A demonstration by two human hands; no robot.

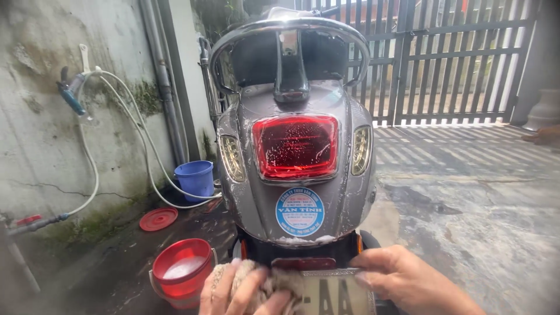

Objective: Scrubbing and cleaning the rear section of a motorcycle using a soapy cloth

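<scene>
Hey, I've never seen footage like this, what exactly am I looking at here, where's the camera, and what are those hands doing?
This is one picture from a camera worn on a person's head, looking down and forward, so the two bare hands at the bottom are that person's own. In front stands the rear of a grey scooter, wet and flecked with soap suds, with a red tail light and a chrome rack. The left hand presses a beige cloth against the number plate. The right hand rests on the plate's upper right edge. On the wet ground to the left are a red bucket with suds, a red lid and a blue bucket. A white hose hangs on the wall. Behind is a metal gate.
</scene>
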